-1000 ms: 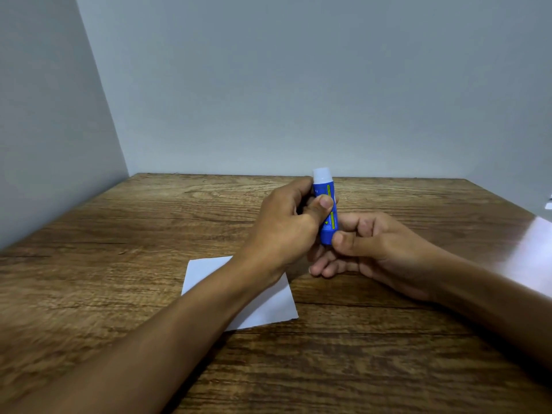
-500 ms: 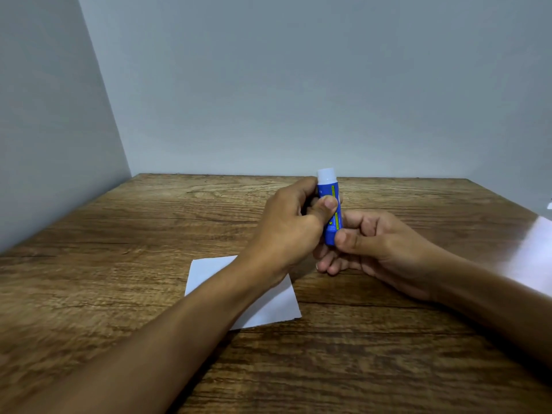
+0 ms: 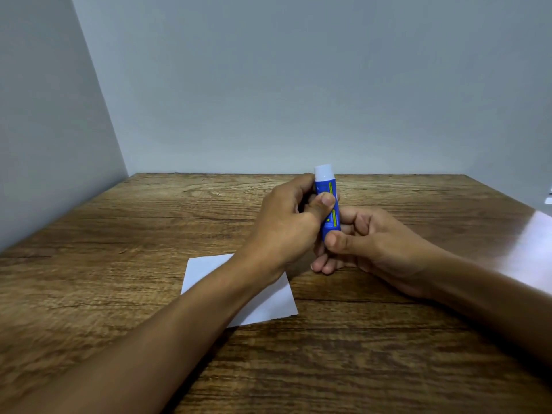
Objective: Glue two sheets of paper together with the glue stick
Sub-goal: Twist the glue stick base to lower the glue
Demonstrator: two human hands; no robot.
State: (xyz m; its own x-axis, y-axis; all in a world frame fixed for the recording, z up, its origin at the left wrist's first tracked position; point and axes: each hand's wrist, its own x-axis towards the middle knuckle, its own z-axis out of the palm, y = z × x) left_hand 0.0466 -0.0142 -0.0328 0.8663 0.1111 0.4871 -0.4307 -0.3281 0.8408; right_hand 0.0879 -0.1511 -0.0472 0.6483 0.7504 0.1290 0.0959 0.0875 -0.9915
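A blue glue stick (image 3: 329,204) with a white top stands upright between both hands above the table's middle. My left hand (image 3: 286,222) wraps its upper body, thumb pressed on the label. My right hand (image 3: 370,243) pinches its lower end between thumb and fingers. A white sheet of paper (image 3: 268,300) lies flat on the wooden table (image 3: 119,234) under my left forearm, which hides part of it. I cannot tell whether it is one sheet or two stacked.
Grey walls close the table at the back and on the left. A bright glare patch (image 3: 534,252) lies at the table's right edge. A small white object (image 3: 549,200) shows at the far right border.
Both hands and the glue stick have stayed almost in place. My right thumb has shifted slightly on the lower end of the stick.
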